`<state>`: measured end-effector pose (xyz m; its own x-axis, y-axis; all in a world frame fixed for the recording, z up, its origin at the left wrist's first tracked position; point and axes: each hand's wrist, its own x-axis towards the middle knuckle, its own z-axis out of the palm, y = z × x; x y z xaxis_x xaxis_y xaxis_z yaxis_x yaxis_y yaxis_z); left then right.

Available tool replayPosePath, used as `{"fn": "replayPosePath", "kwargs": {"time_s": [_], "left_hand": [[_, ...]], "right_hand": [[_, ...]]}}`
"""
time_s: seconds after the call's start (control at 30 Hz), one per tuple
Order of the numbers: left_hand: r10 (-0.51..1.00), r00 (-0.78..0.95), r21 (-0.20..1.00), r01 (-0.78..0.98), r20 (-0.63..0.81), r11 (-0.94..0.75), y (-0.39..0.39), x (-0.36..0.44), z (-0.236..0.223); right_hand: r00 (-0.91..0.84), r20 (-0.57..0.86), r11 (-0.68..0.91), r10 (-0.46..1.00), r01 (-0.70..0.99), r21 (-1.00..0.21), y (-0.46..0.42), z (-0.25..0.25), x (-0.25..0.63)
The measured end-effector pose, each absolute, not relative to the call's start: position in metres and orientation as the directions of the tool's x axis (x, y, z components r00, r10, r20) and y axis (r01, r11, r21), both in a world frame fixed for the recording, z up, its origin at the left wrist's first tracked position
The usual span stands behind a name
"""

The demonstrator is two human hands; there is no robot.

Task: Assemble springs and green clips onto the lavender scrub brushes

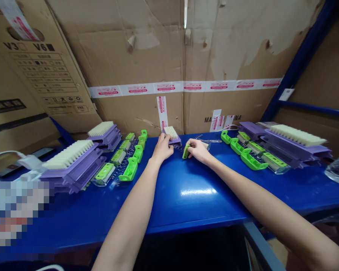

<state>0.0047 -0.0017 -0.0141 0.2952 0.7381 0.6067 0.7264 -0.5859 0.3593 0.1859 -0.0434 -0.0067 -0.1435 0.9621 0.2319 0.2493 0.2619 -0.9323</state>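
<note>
My left hand [161, 146] is closed on the near left side of a small purple brush [171, 132] with cream bristles facing up, at the back middle of the blue table. To its right, my right hand [198, 149] pinches a small bright green plastic piece [185, 152], held upright just above or on the tabletop. The fingers partly cover both things. Behind the right hand lie a thin metal tool, perhaps tweezers [214, 141], and a small dark spring [198, 137].
At left stand stacked purple brushes [73, 171], a row of clear-sided green-topped blocks [104, 173], springs [123, 167] and green curved clips [130, 169]. Similar purple brushes [288, 148] and green clips [251, 160] lie right. Cardboard [135, 64] walls the back; a white charger [32, 162] sits left.
</note>
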Motion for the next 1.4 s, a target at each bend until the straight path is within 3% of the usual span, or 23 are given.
{"fn": "replayPosePath", "kwargs": {"time_s": [0.13, 0.23, 0.33, 0.4, 0.67, 1.4], "left_hand": [[0.739, 0.304, 0.372, 0.712, 0.601, -0.596, 0.0, 0.004, -0.014], [0.736, 0.307, 0.382, 0.699, 0.604, -0.605, 0.0, 0.005, -0.014], [0.734, 0.309, 0.393, 0.685, 0.605, -0.613, 0.0, 0.007, -0.013], [0.741, 0.305, 0.405, 0.683, 0.599, -0.608, 0.0, 0.007, -0.012], [0.736, 0.295, 0.429, 0.657, 0.61, -0.62, -0.001, 0.009, -0.01], [0.748, 0.272, 0.454, 0.653, 0.605, -0.606, -0.001, 0.014, -0.008]], "right_hand": [[-0.265, 0.321, 0.409, 0.909, 0.416, -0.812, -0.044, -0.006, 0.189], [-0.344, 0.397, 0.524, 0.851, 0.612, -0.592, -0.045, -0.005, 0.193], [-0.398, 0.404, 0.545, 0.824, 0.752, -0.371, -0.046, -0.004, 0.195], [-0.384, 0.391, 0.513, 0.836, 0.8, -0.311, -0.046, -0.004, 0.195], [-0.354, 0.382, 0.447, 0.854, 0.875, -0.187, -0.047, -0.005, 0.186], [-0.329, 0.362, 0.355, 0.872, 0.935, -0.005, -0.044, -0.004, 0.179]]}}
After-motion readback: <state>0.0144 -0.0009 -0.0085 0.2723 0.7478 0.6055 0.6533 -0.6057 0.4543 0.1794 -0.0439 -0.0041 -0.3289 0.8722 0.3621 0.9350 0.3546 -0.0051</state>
